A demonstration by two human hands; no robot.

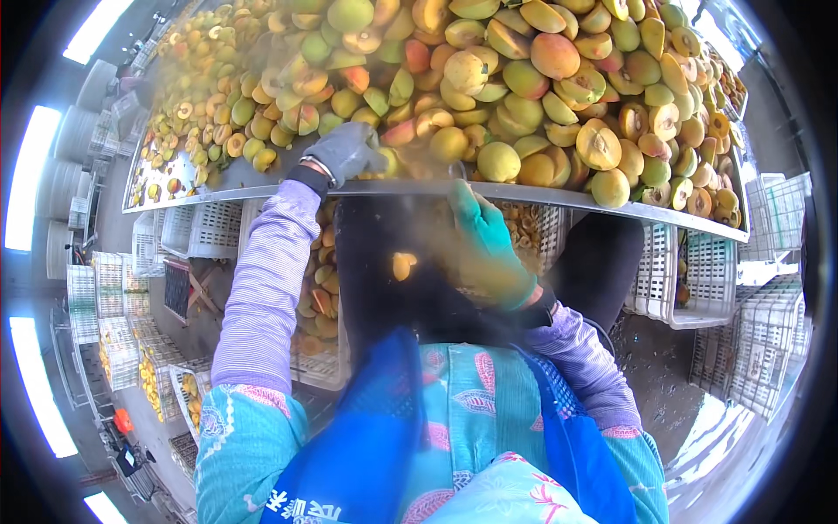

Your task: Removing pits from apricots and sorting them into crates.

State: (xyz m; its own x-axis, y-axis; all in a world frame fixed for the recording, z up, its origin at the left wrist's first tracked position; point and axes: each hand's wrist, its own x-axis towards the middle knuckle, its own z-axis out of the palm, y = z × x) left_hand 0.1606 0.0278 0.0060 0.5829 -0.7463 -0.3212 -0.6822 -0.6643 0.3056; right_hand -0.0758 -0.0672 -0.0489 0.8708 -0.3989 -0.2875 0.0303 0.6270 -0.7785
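A metal-edged table point(419, 188) bears a large heap of apricot-like stone fruits, whole and halved. My left hand point(347, 154), in a grey glove, reaches over the rim with bent fingers, against a yellow-green fruit point(387, 162); whether it grips that fruit is not clear. At the rim, right of centre, is my right hand point(491, 245) in a green glove, and a small metal loop point(458, 170) shows by its fingertips, perhaps part of a tool it holds. A blur hides part of this hand. A piece of orange fruit point(403, 266) shows above my dark-clad lap.
Beneath the table are a crate of fruit point(321, 295) at left, a crate of brownish pieces point(524, 229) and white plastic crates point(704, 281) at right. More fruit-filled crates point(150, 380) stand on the floor at far left. Stacked crates point(753, 347) stand at far right.
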